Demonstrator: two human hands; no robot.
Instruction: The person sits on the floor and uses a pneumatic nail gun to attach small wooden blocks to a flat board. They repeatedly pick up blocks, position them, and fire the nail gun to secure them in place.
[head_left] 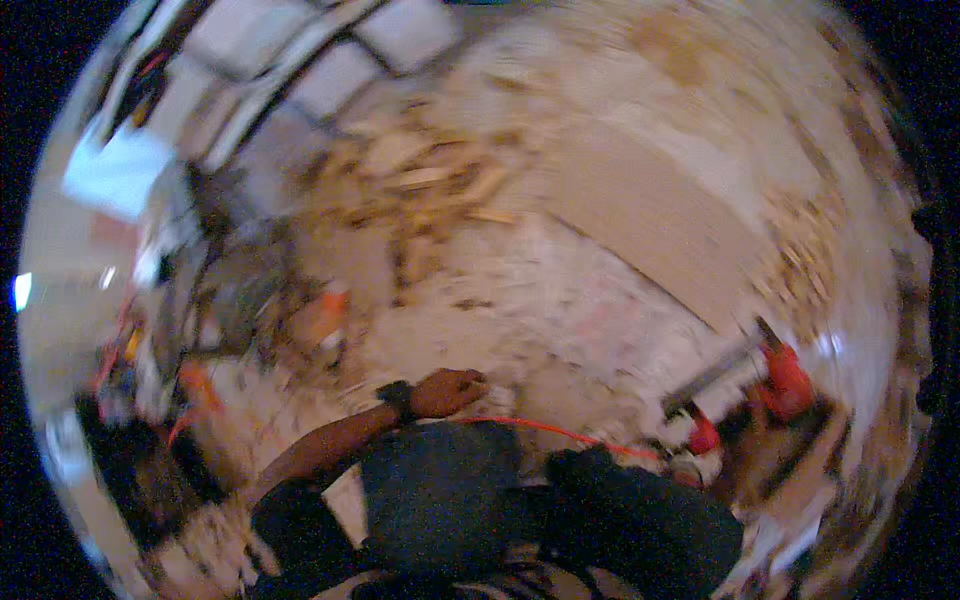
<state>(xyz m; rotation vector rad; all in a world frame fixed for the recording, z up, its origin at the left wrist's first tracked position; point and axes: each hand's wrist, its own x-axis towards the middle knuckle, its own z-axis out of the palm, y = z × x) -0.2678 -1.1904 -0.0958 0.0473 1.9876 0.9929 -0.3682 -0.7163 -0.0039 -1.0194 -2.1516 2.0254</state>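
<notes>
Head view: blurred by motion, looking down at a dusty workshop floor (560, 300) strewn with wood scraps (440, 190).
Left hand: the left hand (450, 392) shows at the end of a bare forearm with a dark wristband; fingers look curled, loosely closed, knuckles up.
What it touches: it sits just above a thin orange cord (560, 432) that runs rightward; whether the fingers actually grip the cord cannot be told through the blur.
Right hand: not visible; a dark sleeve (640, 510) fills the lower right and hides anything beyond it.
Cord's far end: it leads toward a red and white power tool (760, 385) lying on the floor, well apart from the left hand.
Nearby: a large flat board (650, 220) lies beyond, and an orange object (325, 315) sits among the debris to the left.
Step in hand: judging by the pose, handling or gathering the cord beside the body.
Next move calls for: a sure grip on the cord, and care that it does not snag on scraps or drag the tool.
</notes>
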